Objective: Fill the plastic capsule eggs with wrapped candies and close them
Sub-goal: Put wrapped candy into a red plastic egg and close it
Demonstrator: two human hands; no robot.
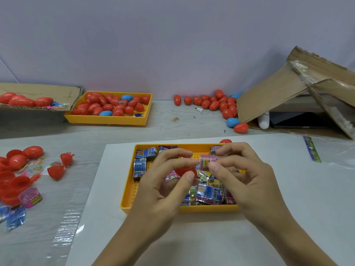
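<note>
My left hand (pixel 163 181) holds a red egg half (pixel 184 170) between thumb and fingers above the near yellow tray (pixel 128 196). Just right of it, my right hand (pixel 242 169) pinches a pink wrapped candy (pixel 206 162) at the egg half's opening. The tray under both hands holds several wrapped candies (pixel 208 192) in blue, pink and yellow wrappers. A red egg piece (pixel 225 141) peeks out behind the tray's far rim.
Open red egg halves (pixel 56 171) and loose candies (pixel 31 197) lie at the left. A far yellow tray (pixel 107 120) holds red and blue eggs. More eggs (pixel 217 102) lie by the wall beside a torn cardboard box (pixel 284 96). A cardboard flap (pixel 38 91) sits far left.
</note>
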